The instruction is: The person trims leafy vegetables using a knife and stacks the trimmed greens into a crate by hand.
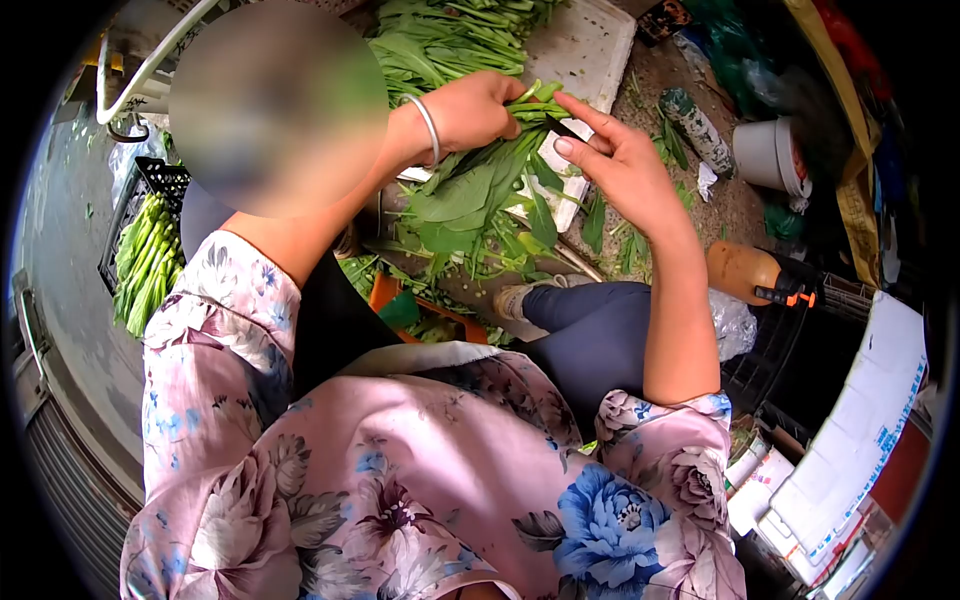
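My left hand (470, 110), with a silver bangle on its wrist, is closed round a bunch of leafy green stems (480, 190). The leaves hang down toward my lap. At the cut ends of the stems is my right hand (625, 165), holding a small dark knife (565, 129) between thumb and fingers. Its index finger reaches to the stem tips, and the blade points toward the bunch. Behind the hands, a large heap of green stems (440, 40) lies beside a pale, dirty tray (590, 50).
Cut leaves litter the ground by my shoe (512, 302). A black crate (160, 175) with green stalks (148, 260) stands at left. On the right are a grey bucket (765, 155), an orange-brown bottle (742, 270) and a white foam box (850, 430). A blurred disc hides the upper left.
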`<state>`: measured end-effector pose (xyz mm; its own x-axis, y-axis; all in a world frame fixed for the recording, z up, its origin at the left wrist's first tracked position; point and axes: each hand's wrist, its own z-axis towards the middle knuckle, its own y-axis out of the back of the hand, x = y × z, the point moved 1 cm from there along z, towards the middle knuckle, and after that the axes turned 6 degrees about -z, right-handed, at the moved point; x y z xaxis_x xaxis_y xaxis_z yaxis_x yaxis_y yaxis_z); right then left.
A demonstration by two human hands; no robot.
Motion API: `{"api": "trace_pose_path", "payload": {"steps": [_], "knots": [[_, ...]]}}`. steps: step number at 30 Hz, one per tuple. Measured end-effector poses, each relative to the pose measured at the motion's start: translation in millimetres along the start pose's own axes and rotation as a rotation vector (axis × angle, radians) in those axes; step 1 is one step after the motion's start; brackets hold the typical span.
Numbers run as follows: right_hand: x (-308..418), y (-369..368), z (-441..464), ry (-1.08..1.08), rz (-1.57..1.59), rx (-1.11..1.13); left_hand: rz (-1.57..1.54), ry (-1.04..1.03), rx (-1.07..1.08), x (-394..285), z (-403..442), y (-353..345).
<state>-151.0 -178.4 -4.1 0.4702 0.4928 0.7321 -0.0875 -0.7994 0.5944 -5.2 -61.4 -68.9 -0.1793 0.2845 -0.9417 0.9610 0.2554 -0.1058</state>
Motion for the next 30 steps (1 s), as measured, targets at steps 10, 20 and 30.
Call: {"api": "trace_pose_path", "payload": {"steps": [10, 20, 30], "knots": [[-12, 2, -4, 0.078, -0.047, 0.03, 0.292, -0.036, 0.123, -9, -7, 4], [-15, -2, -8, 0.065, -0.175, 0.112, 0.538, -0.078, 0.188, -15, -10, 4], [-11, 0, -13, 0.05, -0.103, 0.199, 0.538, -0.065, 0.278, -13, -11, 2]]}}
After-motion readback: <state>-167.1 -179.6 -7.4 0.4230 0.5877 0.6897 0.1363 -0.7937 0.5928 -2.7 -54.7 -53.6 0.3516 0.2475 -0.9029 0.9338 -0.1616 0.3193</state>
